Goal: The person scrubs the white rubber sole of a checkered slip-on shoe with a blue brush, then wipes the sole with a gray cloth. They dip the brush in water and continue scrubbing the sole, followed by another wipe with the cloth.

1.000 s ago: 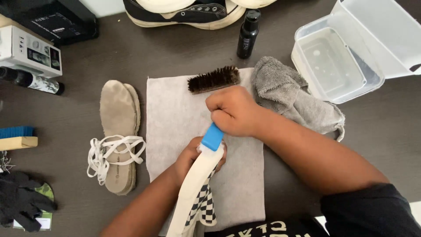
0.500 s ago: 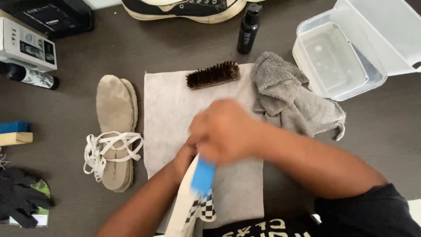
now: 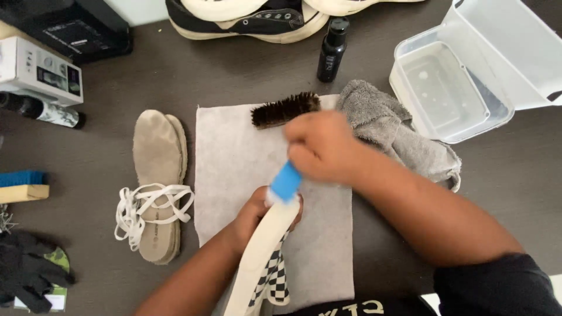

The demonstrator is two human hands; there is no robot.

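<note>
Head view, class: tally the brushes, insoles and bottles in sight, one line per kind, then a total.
Brushes: 3 (blue brush on the checkered shoe, dark-bristled brush, wooden brush)
Insoles: 2 (top insole, under insole)
Bottles: 2 (black bottle, lying bottle)
Total: 7

- The right hand (image 3: 319, 146) is blurred, and most of the blue brush (image 3: 285, 181) is hidden inside it.
- The checkered shoe (image 3: 263, 263) is cut off by the bottom edge.
- The left hand (image 3: 257, 213) is partly hidden behind the shoe.
</note>
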